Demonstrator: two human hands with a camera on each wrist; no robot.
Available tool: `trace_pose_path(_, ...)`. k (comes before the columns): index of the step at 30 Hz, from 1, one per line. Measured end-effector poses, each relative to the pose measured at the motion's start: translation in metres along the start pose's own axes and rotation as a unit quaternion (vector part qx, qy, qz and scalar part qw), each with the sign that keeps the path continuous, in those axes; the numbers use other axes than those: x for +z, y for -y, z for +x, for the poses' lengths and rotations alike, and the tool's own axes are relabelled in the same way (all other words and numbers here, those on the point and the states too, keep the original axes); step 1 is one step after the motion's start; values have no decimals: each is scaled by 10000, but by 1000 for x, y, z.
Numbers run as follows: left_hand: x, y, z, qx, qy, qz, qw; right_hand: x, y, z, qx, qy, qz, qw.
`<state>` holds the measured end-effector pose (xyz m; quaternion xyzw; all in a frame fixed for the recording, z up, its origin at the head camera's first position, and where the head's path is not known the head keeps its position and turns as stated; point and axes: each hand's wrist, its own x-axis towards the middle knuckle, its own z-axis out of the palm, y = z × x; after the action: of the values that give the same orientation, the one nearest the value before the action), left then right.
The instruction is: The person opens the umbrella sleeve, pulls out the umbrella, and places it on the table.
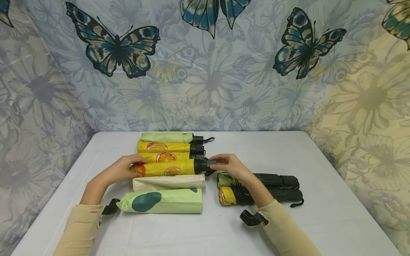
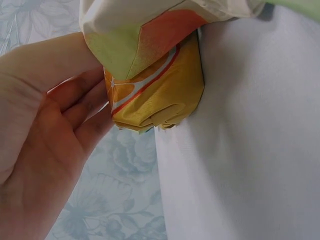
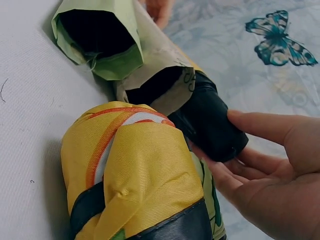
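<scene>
A folded yellow umbrella (image 1: 179,168) with orange-slice prints lies across the row at left centre. My left hand (image 1: 123,168) holds its left end, the thumb on the near side and fingers behind. At the other end, my right hand (image 1: 230,165) pinches the black handle (image 3: 212,120) between thumb and fingers. Just in front lie a cream pouch (image 1: 168,182) and a light green pouch (image 1: 166,201) with dark green spots. Their open ends show dark insides in the right wrist view. Directly behind is another folded yellow umbrella (image 1: 166,156).
Farther back lie a third yellow umbrella (image 1: 163,147) and a light green one (image 1: 166,137) with a wrist loop. Under my right forearm, a green and black umbrella (image 1: 272,180) lies behind a yellow and black one (image 1: 227,196). A white cloth covers the table (image 1: 153,234).
</scene>
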<state>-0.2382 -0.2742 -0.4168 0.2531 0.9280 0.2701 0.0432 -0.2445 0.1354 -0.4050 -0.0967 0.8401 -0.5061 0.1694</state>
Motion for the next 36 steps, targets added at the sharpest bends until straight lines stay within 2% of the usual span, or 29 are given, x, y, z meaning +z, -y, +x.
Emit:
trace_pose_path(9, -2, 1, 0, 269, -52, -123, 9995, -1, -4, -2, 98, -66, 121, 9999)
trace_pose_path(15, -3, -1, 1, 226, -108, -136, 9996, -7, -5, -5, -10, -33, 138, 9999)
trace_pose_path(23, -2, 1, 2, 95, -105, -58, 9999, -25, -11, -10, -197, 1, 116, 9997)
trace_pose_path(30, -1, 0, 0, 140, -236, -72, 9996, -39, -12, -15, -244, 41, 205, 9995)
trace_pose_path(36, -1, -2, 1, 176, -208, -127, 9995, -44, -12, -17, -201, -14, 407, 9990)
